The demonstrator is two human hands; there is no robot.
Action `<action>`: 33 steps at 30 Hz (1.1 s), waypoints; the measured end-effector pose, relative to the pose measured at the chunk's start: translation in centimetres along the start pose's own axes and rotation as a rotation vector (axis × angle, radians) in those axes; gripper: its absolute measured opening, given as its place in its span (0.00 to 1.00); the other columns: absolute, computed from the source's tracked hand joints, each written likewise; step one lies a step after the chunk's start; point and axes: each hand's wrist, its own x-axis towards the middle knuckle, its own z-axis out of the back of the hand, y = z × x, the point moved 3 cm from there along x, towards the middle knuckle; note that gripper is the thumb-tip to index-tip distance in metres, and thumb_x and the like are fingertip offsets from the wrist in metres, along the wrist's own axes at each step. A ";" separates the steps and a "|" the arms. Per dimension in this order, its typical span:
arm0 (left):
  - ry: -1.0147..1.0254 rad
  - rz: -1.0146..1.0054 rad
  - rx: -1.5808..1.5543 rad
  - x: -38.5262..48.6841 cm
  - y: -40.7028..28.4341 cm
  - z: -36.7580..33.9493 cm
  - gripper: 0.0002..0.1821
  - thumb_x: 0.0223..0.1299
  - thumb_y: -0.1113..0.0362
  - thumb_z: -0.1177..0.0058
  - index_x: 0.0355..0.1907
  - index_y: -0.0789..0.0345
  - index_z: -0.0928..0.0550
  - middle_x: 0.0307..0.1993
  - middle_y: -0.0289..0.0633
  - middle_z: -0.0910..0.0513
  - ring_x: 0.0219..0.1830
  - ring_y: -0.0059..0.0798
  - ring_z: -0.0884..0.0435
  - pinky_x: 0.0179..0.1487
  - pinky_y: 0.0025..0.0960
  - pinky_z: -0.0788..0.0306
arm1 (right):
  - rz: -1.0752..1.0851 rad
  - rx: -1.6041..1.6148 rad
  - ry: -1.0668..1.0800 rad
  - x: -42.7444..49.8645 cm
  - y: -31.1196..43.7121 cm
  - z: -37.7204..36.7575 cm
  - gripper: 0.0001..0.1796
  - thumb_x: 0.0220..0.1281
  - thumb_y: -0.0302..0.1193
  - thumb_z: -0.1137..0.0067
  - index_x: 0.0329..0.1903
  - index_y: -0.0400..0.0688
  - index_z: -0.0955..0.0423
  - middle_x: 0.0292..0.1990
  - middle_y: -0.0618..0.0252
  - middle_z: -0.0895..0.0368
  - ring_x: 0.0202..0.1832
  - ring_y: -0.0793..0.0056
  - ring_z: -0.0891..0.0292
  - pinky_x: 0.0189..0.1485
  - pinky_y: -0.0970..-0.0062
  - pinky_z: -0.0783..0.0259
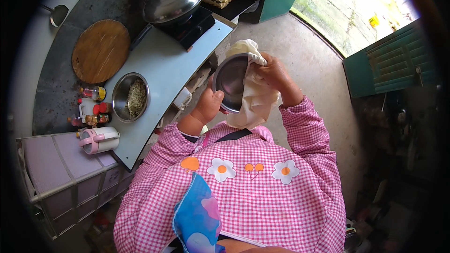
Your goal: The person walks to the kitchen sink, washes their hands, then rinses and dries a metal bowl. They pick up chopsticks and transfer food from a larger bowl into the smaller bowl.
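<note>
My left hand (207, 105) grips the near left rim of a round metal pan (230, 82), its thumb over the edge. The pan is tilted above the floor in front of me, and its dark inside shows. A cream cloth (262, 95) hangs over the pan's right side and passes behind its far rim. My right hand (276, 72) holds the cloth bunched at the pan's upper right edge. To the left, on the light blue table, a steel bowl (146, 107) holds a chopped, greenish-white food mixture (136, 97).
On the light blue table (165, 66) stand a lidded wok (174, 3) on a black cooker, several bottles and jars, and a pink and white appliance (100, 140). A round wooden board (101, 51) leans behind it. Green doors (393, 59) stand at the right and far side.
</note>
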 end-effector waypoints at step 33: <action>-0.307 -0.372 0.220 0.5 2.4 -0.5 0.25 0.65 0.67 0.59 0.64 0.70 0.39 0.58 0.54 0.30 0.60 0.45 0.30 0.63 0.37 0.37 | -0.113 0.741 -0.483 -2.0 -5.0 -6.8 0.11 0.64 0.30 0.45 0.45 0.39 0.23 0.37 0.66 0.19 0.36 0.76 0.24 0.40 0.75 0.28</action>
